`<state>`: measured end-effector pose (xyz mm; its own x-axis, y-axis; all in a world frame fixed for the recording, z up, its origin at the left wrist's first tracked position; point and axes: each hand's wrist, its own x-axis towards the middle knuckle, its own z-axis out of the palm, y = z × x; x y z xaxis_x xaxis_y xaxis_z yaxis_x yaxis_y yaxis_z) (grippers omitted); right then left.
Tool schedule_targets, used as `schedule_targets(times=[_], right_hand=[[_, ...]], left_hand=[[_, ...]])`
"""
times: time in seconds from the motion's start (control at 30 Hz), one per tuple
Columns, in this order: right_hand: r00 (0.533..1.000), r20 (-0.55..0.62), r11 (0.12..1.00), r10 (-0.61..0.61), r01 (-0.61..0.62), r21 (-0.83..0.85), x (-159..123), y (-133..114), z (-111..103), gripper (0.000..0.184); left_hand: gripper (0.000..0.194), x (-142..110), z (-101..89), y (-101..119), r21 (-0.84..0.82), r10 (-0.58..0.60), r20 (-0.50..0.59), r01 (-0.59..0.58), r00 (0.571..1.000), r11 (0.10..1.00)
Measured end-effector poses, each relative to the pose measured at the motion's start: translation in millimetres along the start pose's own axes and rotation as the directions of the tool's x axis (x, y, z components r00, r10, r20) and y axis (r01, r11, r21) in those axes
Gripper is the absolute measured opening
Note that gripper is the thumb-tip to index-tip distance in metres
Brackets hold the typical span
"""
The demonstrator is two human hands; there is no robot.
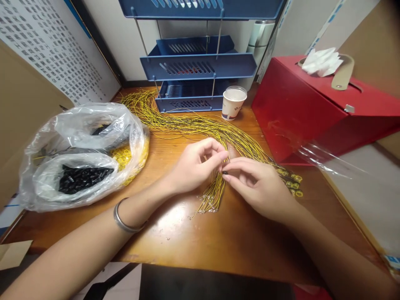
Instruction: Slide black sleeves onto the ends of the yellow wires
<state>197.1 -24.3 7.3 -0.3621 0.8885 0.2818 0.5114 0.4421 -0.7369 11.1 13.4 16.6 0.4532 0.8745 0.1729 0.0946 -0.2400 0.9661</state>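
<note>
Over a bundle of thin yellow wires (193,125) on the wooden table, my two hands meet almost fingertip to fingertip. My left hand (201,164) is closed in a pinch on what looks like the end of one dark-and-yellow wire. Between thumb and forefinger, my right hand (262,185) grips a small black piece (225,172), mostly covered by the fingers. Bare wire ends with clear tips (209,202) fan out below the hands. Several yellow ring-shaped ends (295,183) lie beyond my right hand.
A clear plastic bag (28,175) at left holds small black parts (84,179) and yellow rings (123,158). Blue tiered trays (200,66) stand at the back, with a paper cup (233,104) in front. A red tissue box (300,112) occupies the right rear.
</note>
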Motion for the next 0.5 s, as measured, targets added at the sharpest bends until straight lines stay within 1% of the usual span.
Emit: schedule_targets(times=[0.07, 0.13, 0.2, 0.27, 0.3, 0.33, 0.37, 0.4, 0.43, 0.47, 0.5], right_hand=[[0.999, -0.045, 1.000, 0.026, -0.027, -0.007, 0, -1, 1, 0.013], [0.990, -0.114, 0.997, 0.079, -0.079, 0.006, 0, -3, 1, 0.014], [0.975, -0.163, 0.988, 0.150, -0.141, 0.070, -1, -5, 1, 0.017], [0.968, -0.149, 0.969, 0.201, -0.175, 0.172, -2, -8, 0, 0.018], [0.972, -0.118, 0.959, 0.203, -0.173, 0.226, -3, -10, -2, 0.017], [0.981, -0.060, 0.946, 0.183, -0.159, 0.284, -4, -12, -4, 0.015], [0.991, 0.022, 0.925, 0.134, -0.133, 0.356, -5, -15, -6, 0.011], [0.991, 0.121, 0.889, 0.062, -0.110, 0.445, -6, -17, -9, 0.008], [0.976, 0.218, 0.833, -0.030, -0.096, 0.544, -7, -20, -12, 0.005], [0.952, 0.284, 0.764, -0.117, -0.096, 0.638, -8, -21, -14, 0.004], [0.935, 0.305, 0.694, -0.179, -0.100, 0.713, -9, -22, -16, 0.005]], left_hand=[[0.020, -4, 0.8, -8, -0.112, 0.002, 0.012, -0.001, 1.000, 0.994], [0.027, -9, 1.1, -16, -0.171, -0.024, 0.063, 0.034, 0.998, 0.985], [0.035, -15, 1.7, -22, -0.150, -0.041, 0.154, 0.064, 0.987, 0.987], [0.036, -18, 2.9, -25, -0.069, -0.013, 0.225, 0.029, 0.974, 0.997], [0.035, -18, 3.7, -25, -0.013, 0.006, 0.245, -0.003, 0.970, 1.000], [0.033, -19, 4.6, -24, 0.050, 0.015, 0.257, -0.028, 0.966, 0.998], [0.032, -19, 5.4, -24, 0.112, 0.013, 0.260, -0.044, 0.965, 0.993], [0.031, -19, 6.2, -23, 0.164, 0.004, 0.256, -0.047, 0.967, 0.985], [0.030, -19, 6.8, -23, 0.206, -0.007, 0.243, -0.044, 0.970, 0.977], [0.029, -19, 7.2, -23, 0.236, -0.006, 0.225, -0.048, 0.974, 0.970], [0.028, -19, 7.3, -23, 0.256, 0.017, 0.202, -0.070, 0.979, 0.964]])
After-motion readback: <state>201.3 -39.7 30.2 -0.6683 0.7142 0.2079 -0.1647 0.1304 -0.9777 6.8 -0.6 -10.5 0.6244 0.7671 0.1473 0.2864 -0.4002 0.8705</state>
